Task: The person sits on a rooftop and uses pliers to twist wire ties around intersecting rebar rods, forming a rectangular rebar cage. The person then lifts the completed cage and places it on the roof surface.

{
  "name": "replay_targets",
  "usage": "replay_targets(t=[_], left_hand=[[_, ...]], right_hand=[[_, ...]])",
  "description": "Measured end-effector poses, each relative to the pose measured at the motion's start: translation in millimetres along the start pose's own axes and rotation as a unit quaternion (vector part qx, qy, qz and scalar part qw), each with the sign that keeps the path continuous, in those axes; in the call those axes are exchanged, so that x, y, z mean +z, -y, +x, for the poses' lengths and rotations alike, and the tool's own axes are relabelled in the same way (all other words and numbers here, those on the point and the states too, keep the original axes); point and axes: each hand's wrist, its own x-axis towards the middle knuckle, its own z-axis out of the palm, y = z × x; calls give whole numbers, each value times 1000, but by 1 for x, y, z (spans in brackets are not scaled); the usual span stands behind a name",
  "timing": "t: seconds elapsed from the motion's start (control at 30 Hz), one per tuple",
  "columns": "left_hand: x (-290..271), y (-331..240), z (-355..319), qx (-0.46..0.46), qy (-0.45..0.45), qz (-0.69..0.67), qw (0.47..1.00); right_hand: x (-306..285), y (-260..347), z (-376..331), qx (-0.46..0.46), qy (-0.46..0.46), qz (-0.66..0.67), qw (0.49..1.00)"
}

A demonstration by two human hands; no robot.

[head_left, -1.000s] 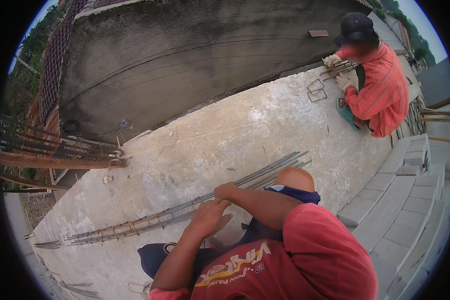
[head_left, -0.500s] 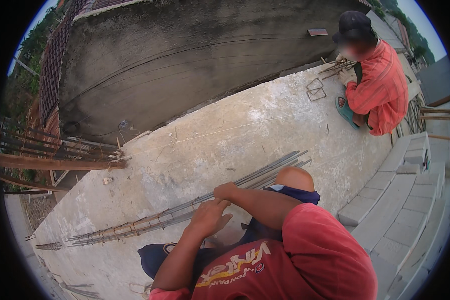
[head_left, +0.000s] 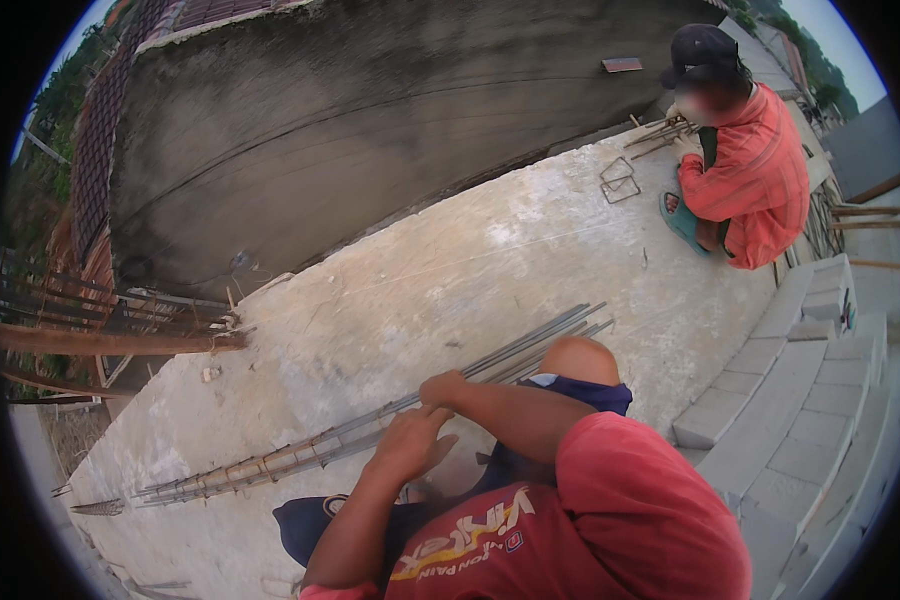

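A long, narrow rebar cage (head_left: 270,465) of grey bars with rusty stirrups lies slantwise on a concrete slab (head_left: 390,300), just beyond my knees. My right hand (head_left: 443,388) is curled closed over its bars about midway along, knuckles up. What lies under the fingers is hidden. Nearer to me, my left hand (head_left: 410,443) reaches to the same spot, almost touching my right wrist. Its thumb stands apart from the fingers, whose tips are hidden at the bars. To the right of my hands the loose bar ends (head_left: 580,318) extend past my bare knee.
At the far right a co-worker (head_left: 740,165) in an orange-red shirt squats over more bars (head_left: 660,135). Bent stirrups (head_left: 620,182) lie nearby. Grey blocks (head_left: 770,420) are stacked at right. A wooden beam (head_left: 120,340) juts in at left. Beyond the slab's far edge rises a rendered wall (head_left: 370,130).
The whole view has shifted slightly. Both my hands keep nearly the same place and pose at the rebar cage, and the cage lies as before.
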Motion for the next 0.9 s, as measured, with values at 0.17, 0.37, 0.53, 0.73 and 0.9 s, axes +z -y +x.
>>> replay_targets(t=[0.17,0.37,0.53,0.73,0.9], left_hand=[[-2,-2,1,0,0,-6,1000],[-1,-3,2,-2,6,3,1000],[1,-1,3,2,-1,6,1000],[-3,-2,5,-6,21,0,1000],[-5,-4,5,-13,28,0,1000]], right_hand=[[5,0,6,22,-12,3,1000],[8,-3,16,14,37,45,998],[6,-4,14,14,31,45,998],[4,-1,5,16,-20,38,999],[5,-3,6,7,-21,32,999]])
